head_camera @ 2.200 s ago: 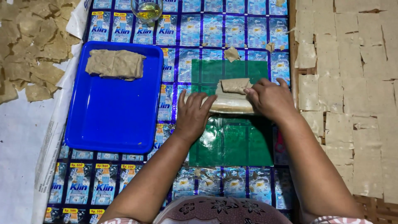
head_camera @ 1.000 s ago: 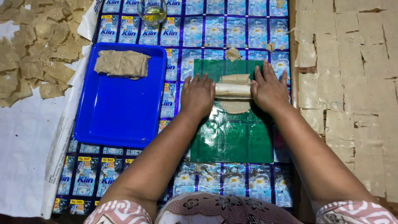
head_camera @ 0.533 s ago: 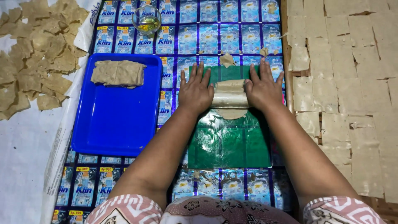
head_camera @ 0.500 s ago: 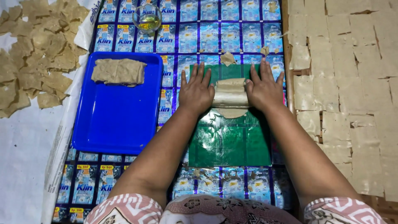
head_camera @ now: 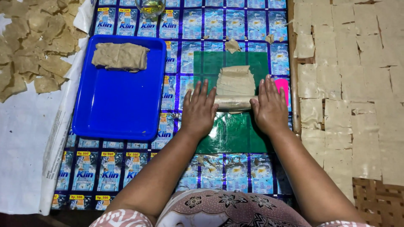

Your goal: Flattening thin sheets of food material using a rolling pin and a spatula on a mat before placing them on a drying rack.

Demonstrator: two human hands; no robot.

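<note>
Green plastic sheet (head_camera: 235,130) lies flat on a mat of shiny blue printed sachet wrappers (head_camera: 219,25), and on it both hands work a short clear roller (head_camera: 232,102) across a strip of pale beige dough (head_camera: 235,80). The left hand (head_camera: 199,111) lies palm down at the roller's left end, the right hand (head_camera: 269,107) at its right end; the fingers of both are stretched out flat and slightly spread, pressing on the roller's ends rather than curled around anything. The dough strip runs from under the roller away from the person, its far part showing faint cross ridges (pressed thin already, by the look of it), while a small edge of dough shows just on the near side of the roller.

Judging from this, the step in hand is the flattening pass itself, with the roller near the strip's near end. The next push calls for even pressure from both palms, so the sheet spreads evenly and does not skew toward the pink object (head_camera: 282,86) peeking out beside the right hand.

To the left a blue tray (head_camera: 118,109) holds a folded stack of flattened sheets (head_camera: 120,56). Cut squares (head_camera: 357,84) lie in rows on the right, rough pieces (head_camera: 33,46) on white paper at the far left, and a small glass (head_camera: 151,6) stands at the top edge.
</note>
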